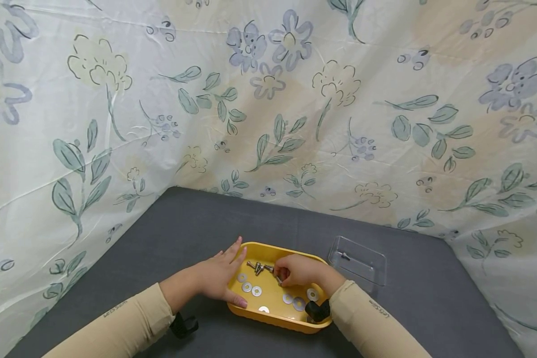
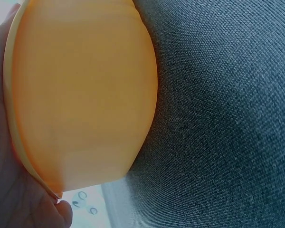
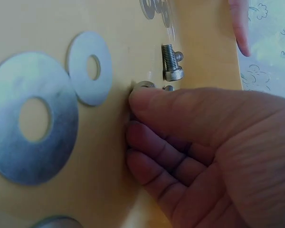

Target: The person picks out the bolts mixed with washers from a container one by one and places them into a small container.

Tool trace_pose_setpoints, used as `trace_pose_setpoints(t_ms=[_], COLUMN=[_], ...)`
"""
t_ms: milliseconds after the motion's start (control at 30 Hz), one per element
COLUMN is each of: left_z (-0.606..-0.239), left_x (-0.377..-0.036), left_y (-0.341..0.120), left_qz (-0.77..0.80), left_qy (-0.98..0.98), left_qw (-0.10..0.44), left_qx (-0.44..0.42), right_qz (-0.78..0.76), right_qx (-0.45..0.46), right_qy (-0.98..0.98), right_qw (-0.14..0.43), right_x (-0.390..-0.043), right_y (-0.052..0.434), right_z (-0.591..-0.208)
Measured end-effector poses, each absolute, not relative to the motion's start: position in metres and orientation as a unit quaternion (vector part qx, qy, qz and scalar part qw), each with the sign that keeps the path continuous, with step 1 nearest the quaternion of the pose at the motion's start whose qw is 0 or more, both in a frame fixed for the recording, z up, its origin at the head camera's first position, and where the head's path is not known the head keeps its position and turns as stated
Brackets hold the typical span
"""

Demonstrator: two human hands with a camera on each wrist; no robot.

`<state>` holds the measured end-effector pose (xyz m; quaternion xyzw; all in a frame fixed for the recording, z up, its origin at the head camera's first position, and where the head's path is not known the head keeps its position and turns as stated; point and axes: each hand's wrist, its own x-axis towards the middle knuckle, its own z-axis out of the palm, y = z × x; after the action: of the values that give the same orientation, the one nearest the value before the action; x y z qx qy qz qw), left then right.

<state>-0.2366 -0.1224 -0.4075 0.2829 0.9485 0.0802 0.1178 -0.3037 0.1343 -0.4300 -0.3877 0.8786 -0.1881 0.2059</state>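
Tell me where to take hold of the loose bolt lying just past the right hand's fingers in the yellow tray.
Probably pinch the bolt across its threaded shank, from above. It lies flat on the yellow tray floor, so its sides are exposed. The right hand crowds its head end, so set the grip toward the free threaded end.

A floral sheet (image 1: 268,99) hangs behind the grey table (image 1: 197,219).

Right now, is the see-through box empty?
Almost. The clear box holds just one small metal piece; the rest is bare.
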Motion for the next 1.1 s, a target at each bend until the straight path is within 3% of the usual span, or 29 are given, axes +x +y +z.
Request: trace_pose_setpoints(t_ms=[1100], left_z=[-0.407], left_x=[-0.235], left_y=[-0.122], left_qz=[0.071], left_qy=[0.951], left_qw=[0.109], left_qx=[0.281], right_qz=[-0.22], right_qx=[-0.387], right_qy=[0.869], right_qw=[0.214], right_x=[-0.306], right_y=[0.138], right_z=[-0.417])
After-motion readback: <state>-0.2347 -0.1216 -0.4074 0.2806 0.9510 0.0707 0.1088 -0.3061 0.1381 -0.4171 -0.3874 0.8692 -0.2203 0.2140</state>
